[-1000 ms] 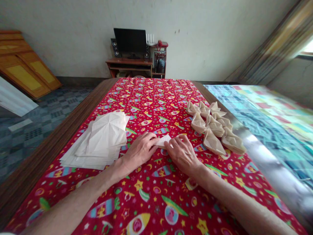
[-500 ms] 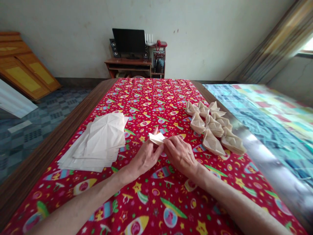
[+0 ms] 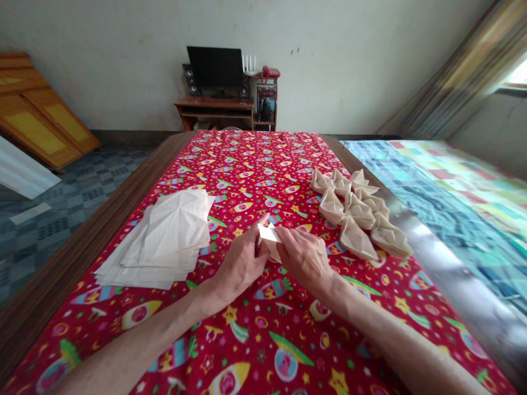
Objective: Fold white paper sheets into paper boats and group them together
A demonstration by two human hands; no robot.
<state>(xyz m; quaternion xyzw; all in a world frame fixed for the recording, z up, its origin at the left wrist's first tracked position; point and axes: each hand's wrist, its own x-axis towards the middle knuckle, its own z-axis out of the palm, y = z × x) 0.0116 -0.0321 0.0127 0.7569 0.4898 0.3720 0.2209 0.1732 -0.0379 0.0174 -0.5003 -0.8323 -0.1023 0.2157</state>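
Between my two hands is a small piece of folded white paper (image 3: pixel 269 234), partly hidden by the fingers. My left hand (image 3: pixel 244 257) grips its left side, the index finger stretched out behind it. On the right side my right hand (image 3: pixel 303 253) is closed over the paper, fingers bent down across it. To the left lies a stack of creased white paper sheets (image 3: pixel 177 225), loosely fanned. Several folded paper boats (image 3: pixel 357 237), pointed at the ends, stand in stacked rows on the right.
A red patterned cloth (image 3: pixel 263 181) covers the brown table (image 3: pixel 152 164). Beyond it a desk (image 3: pixel 214 103) holds a monitor (image 3: pixel 216 68), speakers and a red telephone (image 3: pixel 270 72). A bed with a checked cover (image 3: pixel 411 186) adjoins the right side; a wooden cabinet (image 3: pixel 45 109) stands far left.
The folded paper has turned and shifted slightly right, and a lower flap now shows between my hands. My right fingers have moved further over it. Both paper piles are unchanged.
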